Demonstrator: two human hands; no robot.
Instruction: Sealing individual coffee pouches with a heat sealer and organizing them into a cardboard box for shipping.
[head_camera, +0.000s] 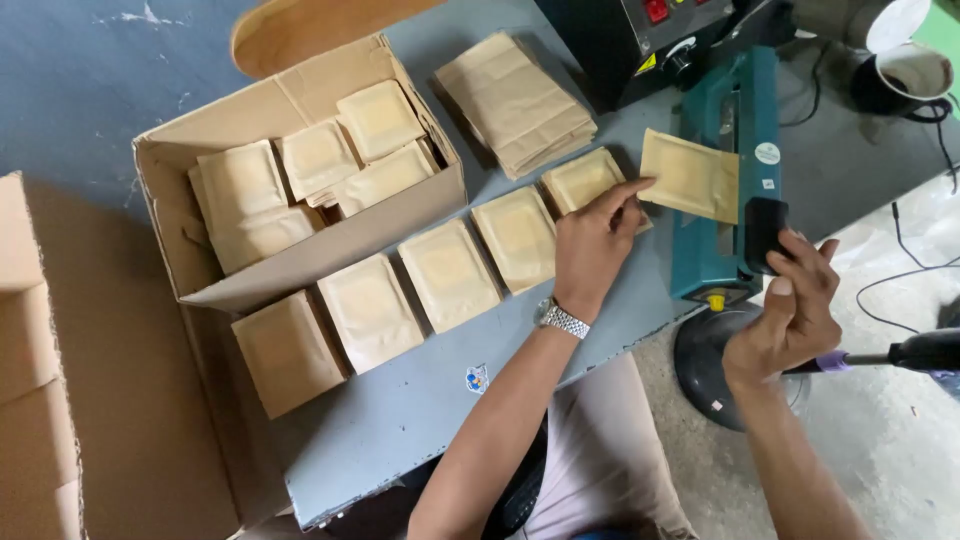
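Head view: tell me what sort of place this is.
Probably a small packing workshop. A teal tabletop heat sealer clamps a tan paper pouch, filled tan pouches lie in a row on the grey table, and an open cardboard box holds more.

Small packing workshop, teal heat sealer (727, 170) on grey bench (420, 410); rows of kraft pouches (450, 272), cardboard carton (300, 180)

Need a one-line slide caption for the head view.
Left hand steadies a tan pouch in the teal heat sealer; right hand grips its black handle.
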